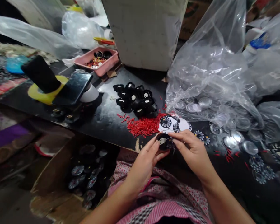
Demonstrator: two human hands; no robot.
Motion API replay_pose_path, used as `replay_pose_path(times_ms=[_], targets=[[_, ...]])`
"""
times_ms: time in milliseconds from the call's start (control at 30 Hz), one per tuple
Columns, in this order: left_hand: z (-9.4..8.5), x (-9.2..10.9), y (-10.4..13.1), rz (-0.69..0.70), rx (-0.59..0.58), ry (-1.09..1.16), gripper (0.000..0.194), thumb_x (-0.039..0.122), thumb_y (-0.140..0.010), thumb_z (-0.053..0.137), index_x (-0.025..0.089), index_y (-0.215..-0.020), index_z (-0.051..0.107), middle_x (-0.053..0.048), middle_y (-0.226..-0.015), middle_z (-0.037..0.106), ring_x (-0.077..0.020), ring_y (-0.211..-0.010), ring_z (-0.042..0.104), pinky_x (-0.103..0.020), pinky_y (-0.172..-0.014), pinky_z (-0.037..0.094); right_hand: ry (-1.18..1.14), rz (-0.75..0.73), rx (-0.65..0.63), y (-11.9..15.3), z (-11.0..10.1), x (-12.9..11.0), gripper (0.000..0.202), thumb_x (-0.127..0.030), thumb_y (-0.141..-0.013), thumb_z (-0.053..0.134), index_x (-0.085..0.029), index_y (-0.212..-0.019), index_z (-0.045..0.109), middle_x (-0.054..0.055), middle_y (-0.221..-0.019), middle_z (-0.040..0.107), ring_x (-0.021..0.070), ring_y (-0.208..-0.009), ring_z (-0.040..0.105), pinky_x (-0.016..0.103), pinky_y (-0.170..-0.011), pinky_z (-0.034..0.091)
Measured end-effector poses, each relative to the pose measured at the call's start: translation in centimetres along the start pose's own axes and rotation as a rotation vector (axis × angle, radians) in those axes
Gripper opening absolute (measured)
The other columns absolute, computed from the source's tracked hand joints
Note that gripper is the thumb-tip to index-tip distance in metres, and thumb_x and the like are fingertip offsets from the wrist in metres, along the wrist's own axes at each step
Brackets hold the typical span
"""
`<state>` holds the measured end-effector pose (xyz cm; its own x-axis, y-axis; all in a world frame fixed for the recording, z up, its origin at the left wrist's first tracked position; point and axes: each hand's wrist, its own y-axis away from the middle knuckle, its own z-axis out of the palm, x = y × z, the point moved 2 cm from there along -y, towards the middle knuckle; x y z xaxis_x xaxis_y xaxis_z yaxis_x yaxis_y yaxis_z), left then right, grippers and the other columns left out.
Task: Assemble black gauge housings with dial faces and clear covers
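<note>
My left hand (147,155) is closed around a black round housing (160,146), its open side up and a pale piece visible inside. At the housing's right rim, my right hand (189,147) has thumb and fingers pinched together. A thin pale edge shows by those fingertips; what it belongs to is too small to make out. Just beyond the hands lie a heap of small red pointers (143,125) and a pile of printed dial discs (165,122), some with their plain white side up. Behind them, several similar black housings (133,97) are stacked together.
To the right, a clear plastic bag (212,84) spills transparent round covers (250,147) onto the black table (95,124). A pink tray (100,72) of small parts and a phone (72,88) are at the left. Below the edge, a cardboard box (45,183) holds finished-looking gauges (77,170).
</note>
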<state>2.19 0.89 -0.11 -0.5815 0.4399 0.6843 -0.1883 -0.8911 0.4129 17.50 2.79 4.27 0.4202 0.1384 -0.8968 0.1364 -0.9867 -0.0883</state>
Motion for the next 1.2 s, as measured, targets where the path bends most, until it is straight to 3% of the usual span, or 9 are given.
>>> replay_pose_path(times_ms=[233, 367, 467, 567, 700, 867, 1000, 1200], targets=[[-1.2, -0.6, -0.3, 0.000, -0.021, -0.164, 0.042, 0.036, -0.088, 0.065, 0.025, -0.129, 0.063, -0.006, -0.142, 0.058, -0.0305, -0.133, 0.049, -0.043, -0.106, 0.046, -0.033, 0.147, 0.006, -1.1, 1.6, -0.1, 0.007, -0.024, -0.089, 0.058, -0.019, -0.094, 0.059, 0.001, -0.084, 0.059, 0.0146, -0.075, 0.056, 0.029, -0.069, 0.046], [-1.4, -0.2, -0.1, 0.023, -0.047, -0.177, 0.044, 0.033, -0.085, 0.068, 0.024, -0.128, 0.064, -0.007, -0.138, 0.061, -0.0297, -0.129, 0.053, -0.042, -0.105, 0.046, -0.018, 0.207, -0.042, -1.0, 1.6, -0.1, 0.011, -0.027, -0.087, 0.060, -0.020, -0.095, 0.056, -0.001, -0.080, 0.058, 0.0127, -0.068, 0.053, 0.026, -0.062, 0.044], [-1.1, 0.0, 0.3, 0.051, -0.074, -0.200, 0.037, 0.027, -0.084, 0.068, 0.020, -0.121, 0.066, -0.008, -0.123, 0.069, -0.0266, -0.119, 0.061, -0.042, -0.105, 0.045, 0.030, 0.209, -0.108, -0.5, 1.7, -0.3, 0.015, -0.026, -0.087, 0.058, -0.021, -0.101, 0.057, 0.001, -0.088, 0.061, 0.0133, -0.070, 0.055, 0.028, -0.065, 0.046], [-1.5, 0.4, 0.8, 0.067, -0.047, -0.296, 0.029, 0.022, -0.084, 0.065, 0.018, -0.113, 0.067, -0.007, -0.108, 0.072, -0.0246, -0.107, 0.066, -0.041, -0.100, 0.048, 0.020, 0.171, -0.202, 0.1, 2.3, -0.4, 0.019, -0.021, -0.090, 0.049, -0.021, -0.107, 0.057, 0.004, -0.095, 0.064, 0.0161, -0.079, 0.060, 0.031, -0.071, 0.049], [-3.4, 1.5, 1.5, 0.128, 0.027, -0.404, 0.030, 0.021, -0.082, 0.066, 0.019, -0.112, 0.068, -0.007, -0.111, 0.072, -0.0251, -0.108, 0.065, -0.042, -0.102, 0.046, 0.077, 0.030, -0.305, -0.5, 3.4, -0.8, 0.023, -0.021, -0.092, 0.049, -0.021, -0.113, 0.059, 0.006, -0.105, 0.068, 0.0190, -0.092, 0.063, 0.034, -0.082, 0.049], [-6.0, 2.8, 1.8, 0.145, 0.189, -0.246, 0.034, 0.028, -0.083, 0.068, 0.019, -0.115, 0.063, -0.008, -0.114, 0.071, -0.0247, -0.106, 0.066, -0.043, -0.097, 0.051, 0.587, -0.131, -0.321, -3.6, 5.2, -1.0, 0.021, -0.018, -0.093, 0.049, -0.018, -0.103, 0.067, 0.008, -0.095, 0.072, 0.0257, -0.092, 0.062, 0.041, -0.083, 0.041], [-6.4, 3.1, 1.8, 0.159, 0.234, -0.141, 0.033, 0.032, -0.083, 0.069, 0.017, -0.112, 0.062, -0.009, -0.110, 0.073, -0.0242, -0.102, 0.068, -0.042, -0.095, 0.053, 0.859, -0.197, -0.369, -5.3, 7.0, -1.1, 0.017, -0.018, -0.093, 0.049, -0.016, -0.094, 0.066, 0.010, -0.090, 0.072, 0.0272, -0.088, 0.062, 0.040, -0.079, 0.036], [-6.0, 2.5, 2.0, 0.210, 0.228, -0.074, 0.035, 0.036, -0.086, 0.066, 0.021, -0.117, 0.061, -0.008, -0.117, 0.070, -0.0245, -0.112, 0.063, -0.040, -0.099, 0.050, 0.961, -0.301, -0.322, -5.4, 8.1, -0.8, 0.019, -0.015, -0.089, 0.047, -0.018, -0.077, 0.061, 0.008, -0.075, 0.070, 0.0252, -0.076, 0.065, 0.036, -0.069, 0.033]])
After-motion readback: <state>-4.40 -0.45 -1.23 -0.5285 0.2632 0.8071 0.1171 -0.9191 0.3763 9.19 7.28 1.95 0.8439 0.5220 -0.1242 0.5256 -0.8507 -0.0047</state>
